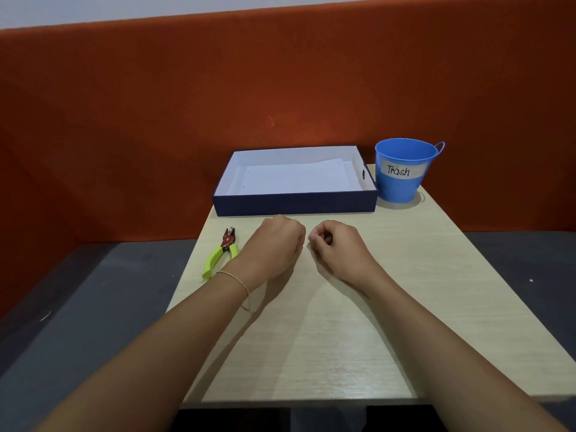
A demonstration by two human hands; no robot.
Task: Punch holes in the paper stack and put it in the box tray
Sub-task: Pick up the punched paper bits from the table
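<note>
One legible text is found: the word "Trash", handwritten in dark marker on a white label. The label is affixed to the front of the blue bucket. No other markings can be read.

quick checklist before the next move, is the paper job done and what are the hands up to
1. Paper stack lies flat inside the box tray: ok.
2. Holes punched: two small holes show near the stack's left edge: ok.
3. Hole punch put down on the table, left of the left hand, not held: ok.
4. Right hand curled loosely above the table; whether it pinches any scrap: cannot tell.
5. Left hand curled, fingers hidden; whether it holds anything: cannot tell.
6. Trash bucket upright beside the tray's right end: ok.
</note>
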